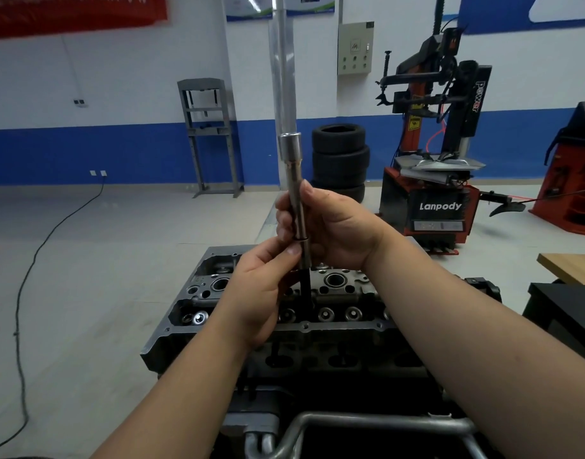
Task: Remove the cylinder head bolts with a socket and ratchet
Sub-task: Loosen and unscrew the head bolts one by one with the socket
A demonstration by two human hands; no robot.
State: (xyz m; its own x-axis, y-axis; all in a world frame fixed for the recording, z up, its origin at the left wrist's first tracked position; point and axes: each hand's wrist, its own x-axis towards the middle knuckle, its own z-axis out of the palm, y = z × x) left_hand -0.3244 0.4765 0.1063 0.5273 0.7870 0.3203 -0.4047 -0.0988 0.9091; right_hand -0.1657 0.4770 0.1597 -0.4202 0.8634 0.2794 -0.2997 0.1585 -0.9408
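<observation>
A grey cylinder head (304, 326) sits on an engine stand in front of me, with valve springs and round bores showing on top. A long steel extension bar with a socket (294, 180) stands upright over its middle, its dark lower end reaching down into the head. A long, blurred steel handle (283, 67) runs up from the bar out of the frame's top. My right hand (331, 230) is wrapped around the bar's middle. My left hand (261, 289) pinches the bar lower down, at a ring on the shaft. The bolt itself is hidden.
A metal tube frame (367, 422) of the stand crosses the near edge. On the right are a wooden bench corner (569, 266) and a black surface (569, 303). Behind stand stacked tyres (340, 160), a tyre changer (433, 193) and a grey press frame (208, 134). A black cable (29, 276) trails on the floor at left.
</observation>
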